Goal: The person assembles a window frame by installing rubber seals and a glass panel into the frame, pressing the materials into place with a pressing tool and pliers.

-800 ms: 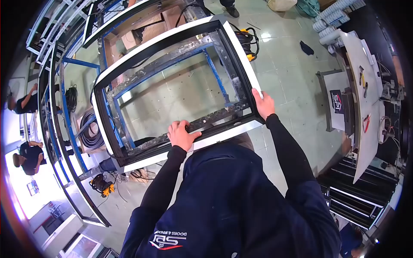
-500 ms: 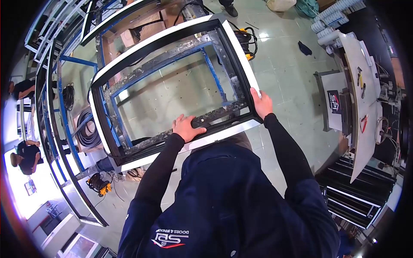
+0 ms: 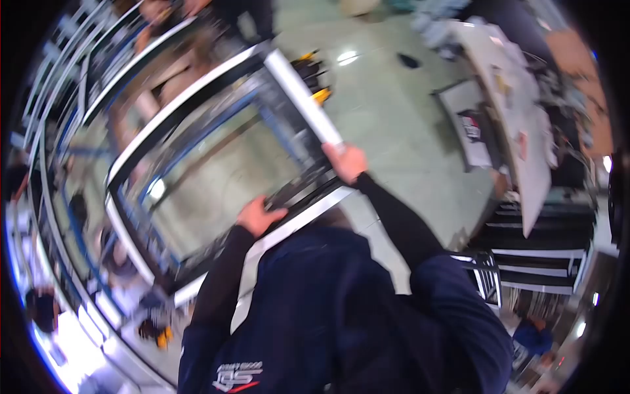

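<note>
A rectangular window frame [image 3: 303, 98], white outside with a black inner edge, lies in front of me on a work stand with blue bars [image 3: 279, 128]. My left hand [image 3: 258, 216] is closed on the near side of the frame, thumb pointing right and fingers over the inner edge. My right hand [image 3: 346, 163] is wrapped round the right side, close to the near right corner. The undersides of both hands are hidden, and the picture is smeared by motion.
Beyond the frame, another person [image 3: 246, 23] stands with hands near more frames. Tall frames on racks [image 3: 79, 85] line the left. A yellow-and-black cable reel [image 3: 319, 96] is on the floor. A white worktable [image 3: 508, 125] stands right, with dark profiles [image 3: 538, 240] stacked below it.
My view has turned, so the frame and both hands appear further left and more tilted. Both hands stay on the frame. More of the other person beyond the frame has come into view.
</note>
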### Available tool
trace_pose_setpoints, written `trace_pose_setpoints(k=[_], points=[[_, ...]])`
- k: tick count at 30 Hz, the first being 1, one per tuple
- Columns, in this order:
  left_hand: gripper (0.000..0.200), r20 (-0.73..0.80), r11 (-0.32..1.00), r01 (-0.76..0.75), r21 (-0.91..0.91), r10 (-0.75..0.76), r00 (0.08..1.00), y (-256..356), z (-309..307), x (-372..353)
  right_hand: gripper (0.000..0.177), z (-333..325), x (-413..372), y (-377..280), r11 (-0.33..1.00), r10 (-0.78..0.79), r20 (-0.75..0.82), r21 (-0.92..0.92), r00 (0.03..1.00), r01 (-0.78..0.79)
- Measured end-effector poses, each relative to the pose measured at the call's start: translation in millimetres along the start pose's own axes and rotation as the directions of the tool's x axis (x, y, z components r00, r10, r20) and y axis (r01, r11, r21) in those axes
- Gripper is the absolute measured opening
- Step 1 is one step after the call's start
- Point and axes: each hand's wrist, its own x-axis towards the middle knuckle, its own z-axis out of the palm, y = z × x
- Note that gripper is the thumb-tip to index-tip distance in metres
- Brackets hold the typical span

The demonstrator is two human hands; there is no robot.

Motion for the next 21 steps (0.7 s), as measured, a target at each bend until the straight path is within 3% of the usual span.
trace_pose_setpoints(k=[1, 2, 3, 5, 7, 11, 12, 15, 17, 19, 20, 21], points=[[0.078, -0.042, 0.998, -0.062, -0.016, 0.061, 0.997, -2, 6, 1, 0.073, 9, 8, 16, 0.998, -0.02, -0.086, -0.062, 0.996, 0.015], [0.077, -0.01, 1.0, -0.031, -0.004, 0.031, 0.999, 4, 3, 1, 0.077, 9, 8, 21, 0.997, -0.071, -0.106, 0.017, 0.992, 0.073], [0.076, -0.005, 0.999, -0.022, -0.024, 0.022, 1.0, -5, 2, -1, 0.081, 8, 4, 12, 0.999, -0.028, -0.069, -0.03, 0.997, 0.026], [0.074, -0.058, 0.994, 0.01, 0.11, -0.004, 0.998, -2, 4, 7, 0.079, 9, 10, 11, 0.999, -0.033, -0.047, -0.031, 0.998, 0.031], [0.075, -0.052, 0.996, 0.031, 0.081, -0.027, 0.998, 18, 10, 13, 0.08, 6, 10, 15, 0.999, -0.029, -0.009, -0.032, 1.0, 0.028], [0.079, -0.053, 0.994, -0.06, 0.089, 0.065, 0.996, 4, 26, 22, 0.081, -2, 4, 14, 0.999, -0.028, 0.0, -0.02, 1.0, 0.028], [0.08, -0.096, 0.984, -0.062, 0.166, 0.078, 0.992, 5, 30, 20, 0.082, -6, 3, 13, 1.0, -0.009, 0.012, -0.022, 1.0, 0.009], [0.084, -0.083, 0.994, -0.028, 0.11, 0.037, 0.996, 4, 29, 23, 0.083, -4, 5, 19, 0.998, -0.042, 0.001, 0.045, 0.999, 0.042], [0.086, -0.106, 0.981, 0.029, 0.191, -0.008, 0.994, 12, 37, 28, 0.083, -5, 9, 22, 0.996, -0.03, 0.051, 0.084, 0.998, 0.025], [0.086, -0.103, 0.982, 0.062, 0.18, -0.044, 0.994, 33, 43, 37, 0.081, -1, 16, 35, 0.982, -0.083, 0.083, 0.178, 0.993, 0.067], [0.085, -0.016, 0.985, 0.157, 0.077, -0.157, 0.988, 43, 36, 38, 0.078, 4, 19, 44, 0.958, -0.108, 0.028, 0.271, 0.994, 0.097], [0.085, -0.025, 0.982, 0.16, 0.099, -0.158, 0.987, 45, 40, 38, 0.069, 1, 26, 53, 0.928, -0.136, 0.006, 0.35, 0.991, 0.126]])
